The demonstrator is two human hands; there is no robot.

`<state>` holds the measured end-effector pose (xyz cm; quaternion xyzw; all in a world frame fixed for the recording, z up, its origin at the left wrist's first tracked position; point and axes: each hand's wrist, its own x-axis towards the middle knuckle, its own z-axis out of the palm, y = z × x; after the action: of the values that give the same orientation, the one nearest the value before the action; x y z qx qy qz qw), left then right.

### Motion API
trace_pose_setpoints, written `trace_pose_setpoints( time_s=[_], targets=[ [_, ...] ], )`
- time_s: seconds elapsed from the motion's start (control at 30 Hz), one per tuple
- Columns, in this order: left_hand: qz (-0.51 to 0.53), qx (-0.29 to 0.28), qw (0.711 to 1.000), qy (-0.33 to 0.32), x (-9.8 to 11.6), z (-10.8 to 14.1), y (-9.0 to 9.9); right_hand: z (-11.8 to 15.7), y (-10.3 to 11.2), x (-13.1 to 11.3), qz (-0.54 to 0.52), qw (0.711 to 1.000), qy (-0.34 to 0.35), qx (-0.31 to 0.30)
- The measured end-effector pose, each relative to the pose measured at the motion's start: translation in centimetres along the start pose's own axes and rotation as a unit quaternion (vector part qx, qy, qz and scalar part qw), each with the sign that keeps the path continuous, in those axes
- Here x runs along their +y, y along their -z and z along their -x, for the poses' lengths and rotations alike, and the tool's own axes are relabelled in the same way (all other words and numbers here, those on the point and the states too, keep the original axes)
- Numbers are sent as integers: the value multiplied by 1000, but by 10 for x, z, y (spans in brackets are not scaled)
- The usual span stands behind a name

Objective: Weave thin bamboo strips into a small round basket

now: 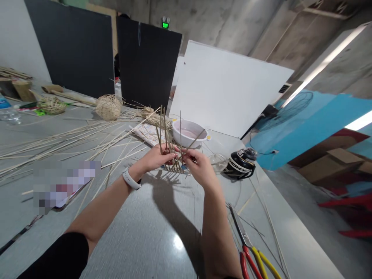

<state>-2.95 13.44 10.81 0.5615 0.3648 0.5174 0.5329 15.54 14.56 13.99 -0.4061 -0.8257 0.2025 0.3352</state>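
I've got a long grey table [136,236] on my feed, with loose cane strips [64,145] sprawling across its left side. Further back sits a round woven basket [108,107], then a white plastic basin [188,133]. Over right, a black-and-white flask [240,164] lies sideways, and red-and-yellow-handled pliers [249,248] lie near the edge.

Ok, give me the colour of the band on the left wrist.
White: the wristband shows best in the head view.
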Motion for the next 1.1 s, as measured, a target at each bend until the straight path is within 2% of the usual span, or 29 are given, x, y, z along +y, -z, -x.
trace_pose_setpoints(
  time_s=[0.17, 0.37, 0.63, 0.8, 0.93, 1.1],
  targets=[
    [-13, -4, 1000, 16, 3, 1, 3, 2, 7, -4, -16, 1000, 9, -8],
    [1, 1, 999, 37, 6, 2, 0, -1, -2, 2, -96, 994, -53, 12],
    [12, -38, 998, 57, 7, 4, 4, -2, -2, 5, -190, 979, -64, -24],
    [15, -50, 997, 58, 10, 7, 5, -1, 0, 3, -263, 959, -91, -49],
    [11, -61, 997, 41, 10, 9, 7, 0, 4, 1, -268, 958, -78, -67],
    [-11, -90, 995, 36, 10, 9, 9, 2, 5, 1, -232, 968, -67, -60]
  ],
)
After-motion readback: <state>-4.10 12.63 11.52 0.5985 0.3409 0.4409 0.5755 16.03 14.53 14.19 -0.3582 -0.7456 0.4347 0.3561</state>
